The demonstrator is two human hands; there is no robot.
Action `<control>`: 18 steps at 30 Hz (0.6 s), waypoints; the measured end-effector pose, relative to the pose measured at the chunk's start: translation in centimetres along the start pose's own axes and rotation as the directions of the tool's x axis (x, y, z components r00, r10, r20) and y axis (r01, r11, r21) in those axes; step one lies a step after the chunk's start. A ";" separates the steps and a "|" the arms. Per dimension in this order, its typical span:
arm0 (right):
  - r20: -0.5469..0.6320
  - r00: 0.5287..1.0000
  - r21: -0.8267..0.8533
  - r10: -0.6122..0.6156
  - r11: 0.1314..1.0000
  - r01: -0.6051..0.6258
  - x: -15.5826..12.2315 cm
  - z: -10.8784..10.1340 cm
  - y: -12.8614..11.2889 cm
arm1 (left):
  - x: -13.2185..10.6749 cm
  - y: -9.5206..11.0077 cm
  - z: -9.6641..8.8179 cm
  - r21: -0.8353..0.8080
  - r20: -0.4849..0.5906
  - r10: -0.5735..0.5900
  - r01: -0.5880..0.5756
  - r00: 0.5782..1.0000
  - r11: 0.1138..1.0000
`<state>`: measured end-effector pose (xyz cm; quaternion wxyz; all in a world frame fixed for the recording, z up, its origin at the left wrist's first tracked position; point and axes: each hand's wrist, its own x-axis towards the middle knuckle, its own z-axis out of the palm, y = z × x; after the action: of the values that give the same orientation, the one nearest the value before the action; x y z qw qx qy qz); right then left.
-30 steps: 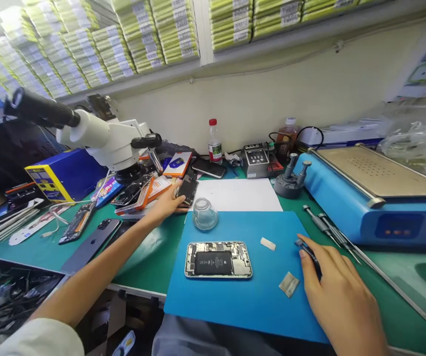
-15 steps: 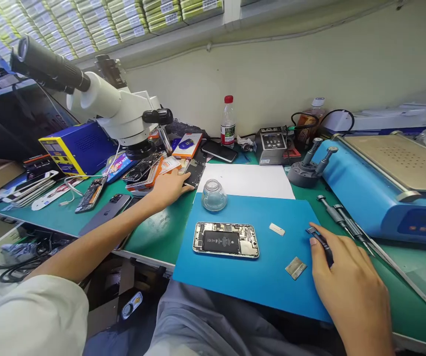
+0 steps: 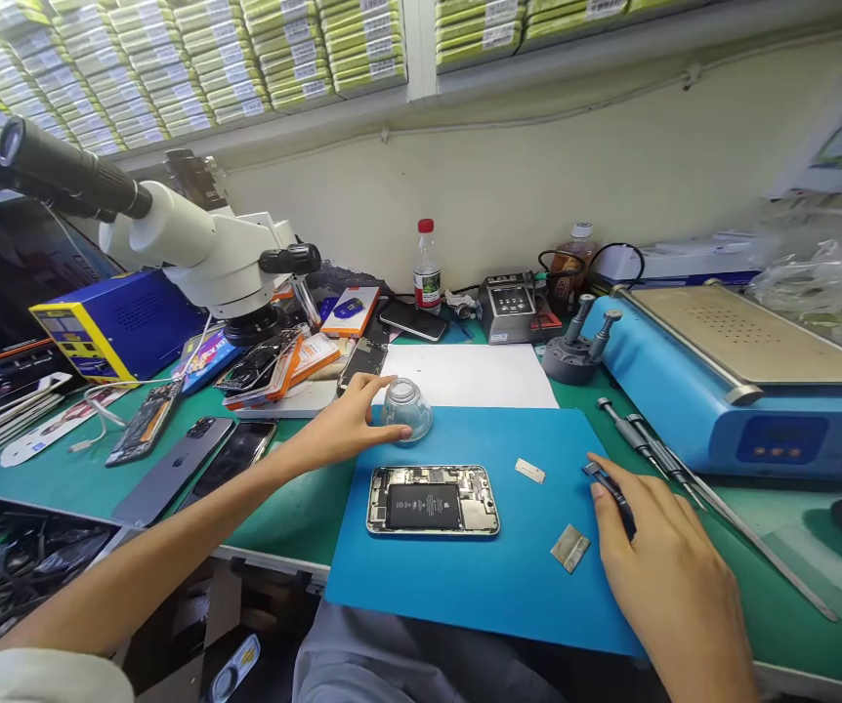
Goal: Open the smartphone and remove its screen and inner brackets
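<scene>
My left hand [image 3: 352,422] reaches over the left edge of the blue mat [image 3: 465,596], thumb and fingers apart around a clear glass cup [image 3: 410,410]. The thumb crosses in front of the cup's lower side; whether it presses on it I cannot tell. My right hand [image 3: 659,552] rests at the mat's right side, thumb and forefinger closed on a small dark elongated part [image 3: 611,493]. An opened phone [image 3: 433,501] lies on the mat, battery and inner boards showing. Near it are a small white metal plate [image 3: 530,471] and a grey square plate [image 3: 570,548].
Screwdrivers [image 3: 637,439] and long tweezers [image 3: 758,537] lie right of the mat, before a blue heating plate [image 3: 743,391]. A microscope [image 3: 208,254] stands left, above boxes and phone parts. White paper [image 3: 472,376], a soldering station [image 3: 513,308] and a bottle [image 3: 427,273] are behind.
My left hand has moved from the dark phone part by the boxes, towards me and right, to the glass cup. My right hand keeps its hold. The camera view has shifted.
</scene>
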<state>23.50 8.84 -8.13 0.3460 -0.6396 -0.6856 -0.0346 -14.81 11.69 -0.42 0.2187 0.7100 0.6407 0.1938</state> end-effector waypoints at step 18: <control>-0.098 0.986 -0.004 -0.134 0.991 0.134 -0.6 0.9 1.0 | 18.8 8.4 0.9 0.054 -0.094 -0.072 0.078 0.993 0.996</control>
<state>23.94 8.96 -9.48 0.3769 -0.5891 -0.7093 -0.0880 -5.39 29.62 3.41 0.1754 0.6818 0.6816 0.1994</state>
